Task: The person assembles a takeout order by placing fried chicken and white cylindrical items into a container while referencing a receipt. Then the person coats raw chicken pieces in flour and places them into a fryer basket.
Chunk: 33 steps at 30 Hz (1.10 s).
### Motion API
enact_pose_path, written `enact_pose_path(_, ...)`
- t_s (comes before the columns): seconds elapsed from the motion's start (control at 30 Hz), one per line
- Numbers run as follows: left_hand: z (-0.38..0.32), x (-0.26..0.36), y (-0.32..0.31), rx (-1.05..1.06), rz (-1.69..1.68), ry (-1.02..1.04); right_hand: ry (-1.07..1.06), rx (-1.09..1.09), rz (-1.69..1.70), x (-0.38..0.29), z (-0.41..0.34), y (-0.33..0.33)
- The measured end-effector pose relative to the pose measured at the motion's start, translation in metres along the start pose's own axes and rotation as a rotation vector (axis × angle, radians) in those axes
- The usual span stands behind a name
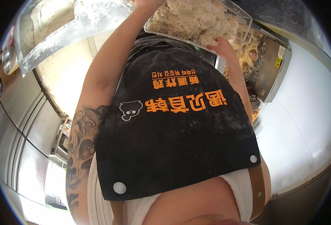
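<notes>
Before me is a wire basket [245,21] heaped with flour-coated pieces of food [192,19], tilted and cut off by the top edge of the view. My right hand [221,47] grips its near rim at the right, fingers curled around the edge by the coated pieces. At the upper left of the basket is my left hand [149,3], mostly cut off by the picture's top; its fingers and any grip are hidden. Flour marks the black apron [171,135] on my front, which bears orange writing.
A deep fryer [275,67] with foaming oil and browned pieces [248,56] stands to the right, close to my right forearm. At the upper left is a flour-dusted metal counter [103,14]. A metal bowl [8,59] and steel cabinet doors [22,112] are farther left.
</notes>
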<state>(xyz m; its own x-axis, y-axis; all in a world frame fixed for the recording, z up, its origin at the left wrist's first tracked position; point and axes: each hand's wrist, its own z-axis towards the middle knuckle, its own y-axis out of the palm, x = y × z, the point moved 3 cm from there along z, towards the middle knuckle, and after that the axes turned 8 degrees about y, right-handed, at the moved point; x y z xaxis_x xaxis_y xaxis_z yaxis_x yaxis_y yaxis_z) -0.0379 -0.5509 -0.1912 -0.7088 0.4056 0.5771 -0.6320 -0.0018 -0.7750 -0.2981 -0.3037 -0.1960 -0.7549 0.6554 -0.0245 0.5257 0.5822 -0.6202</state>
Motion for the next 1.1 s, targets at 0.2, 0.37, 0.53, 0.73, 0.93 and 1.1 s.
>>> enact_pose_path(0.2, -0.001, 0.002, -0.001, 0.010, -0.089, -0.066, -0.023, 0.014, -0.046, -0.008, 0.002, 0.003)
enact_pose_path(0.37, -0.001, 0.000, -0.002, -0.022, -0.092, -0.119, -0.035, 0.014, 0.055, -0.013, -0.009, -0.021)
enact_pose_path(0.53, -0.001, 0.004, -0.002, -0.003, -0.087, -0.098, 0.005, 0.111, 0.419, 0.007, -0.002, -0.056)
enact_pose_path(0.73, 0.000, 0.000, 0.003, -0.004, -0.069, -0.054, -0.142, 0.490, -0.204, 0.002, 0.014, -0.052)
enact_pose_path(0.93, -0.005, -0.002, 0.003, 0.096, -0.084, 0.042, -0.348, 0.648, -0.445, -0.028, 0.007, -0.024)
enact_pose_path(1.1, -0.002, -0.003, 0.003, -0.008, -0.085, -0.073, -0.273, 0.588, -0.392, -0.014, -0.004, -0.046)
